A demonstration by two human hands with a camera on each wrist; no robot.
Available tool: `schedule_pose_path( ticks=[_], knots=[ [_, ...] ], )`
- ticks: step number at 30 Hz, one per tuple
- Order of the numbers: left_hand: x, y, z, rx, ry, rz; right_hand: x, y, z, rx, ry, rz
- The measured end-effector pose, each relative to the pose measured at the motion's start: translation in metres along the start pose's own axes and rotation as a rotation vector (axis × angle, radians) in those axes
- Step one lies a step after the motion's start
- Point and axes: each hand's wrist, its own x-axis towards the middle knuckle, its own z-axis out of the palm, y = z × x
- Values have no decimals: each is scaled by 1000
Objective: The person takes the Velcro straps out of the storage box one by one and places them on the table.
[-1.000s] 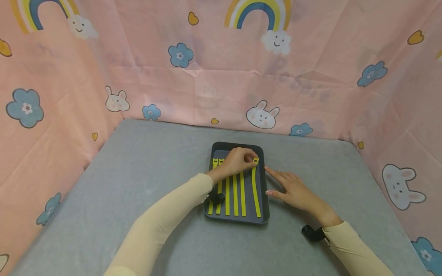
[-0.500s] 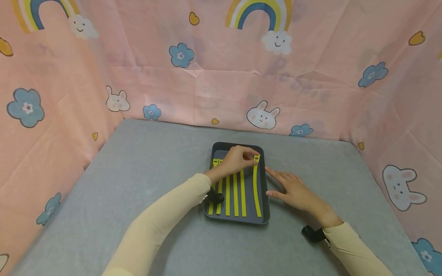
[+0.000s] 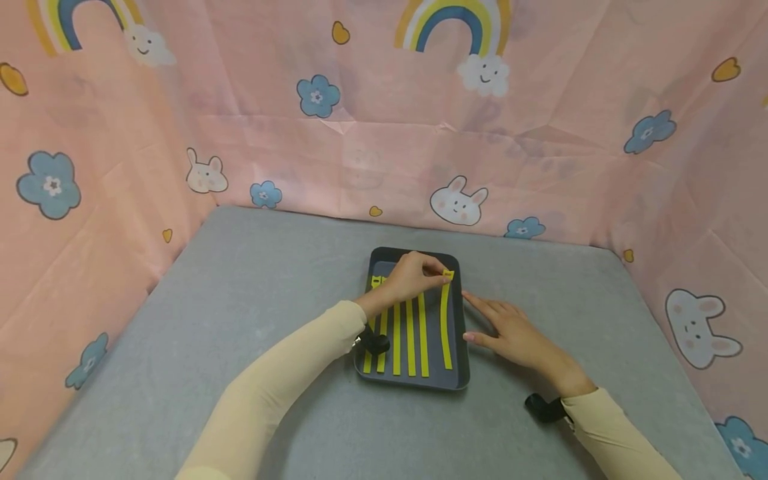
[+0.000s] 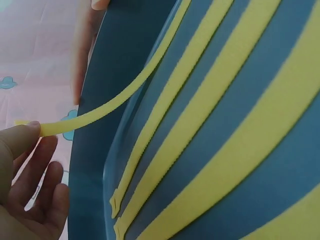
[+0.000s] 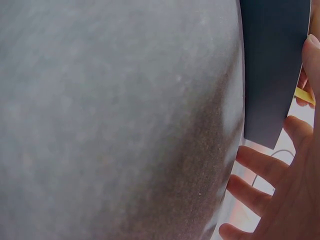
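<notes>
A dark grey rectangular tray [image 3: 414, 384] lies on the table. My left hand [image 3: 411, 277] reaches over it and pinches the slotted far end of a yellow hook-and-loop cable tie [image 3: 445, 327] between thumb and index finger. In the left wrist view the held tie [image 4: 100, 112] curves up from the tray to the fingertips. Several similar yellow ties [image 3: 411, 340] lie lengthwise in the tray, left of the held one; my left hand and wrist partly cover them. My right hand [image 3: 510, 333] is at the tray's right side, fingers extended, its thumb and index fingertips against the wall.
Grey cloth covers the table [image 3: 270, 267] around the tray. A pink printed curtain [image 3: 372, 147] encloses the back and sides. Each wrist bears a small black camera, such as the one by the right sleeve [image 3: 543, 407].
The left hand has shifted slightly away and to the right with the pinched tie, whose near end has slid farther from the tray's near edge. The right hand stays put.
</notes>
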Motion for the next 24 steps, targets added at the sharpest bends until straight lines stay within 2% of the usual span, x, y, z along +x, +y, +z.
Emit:
schedule_pose_path(
  ticks=[6, 15, 24],
  knots=[
    [0, 2, 0, -7, -1, 24, 0, 0, 1, -2, 3, 9],
    [-4, 8, -2, -72, 57, 83, 2, 0, 1, -6, 2, 4],
    [-4, 15, -8, -123, 77, 81, 0, 0, 0, -8, -11, 21]
  ],
)
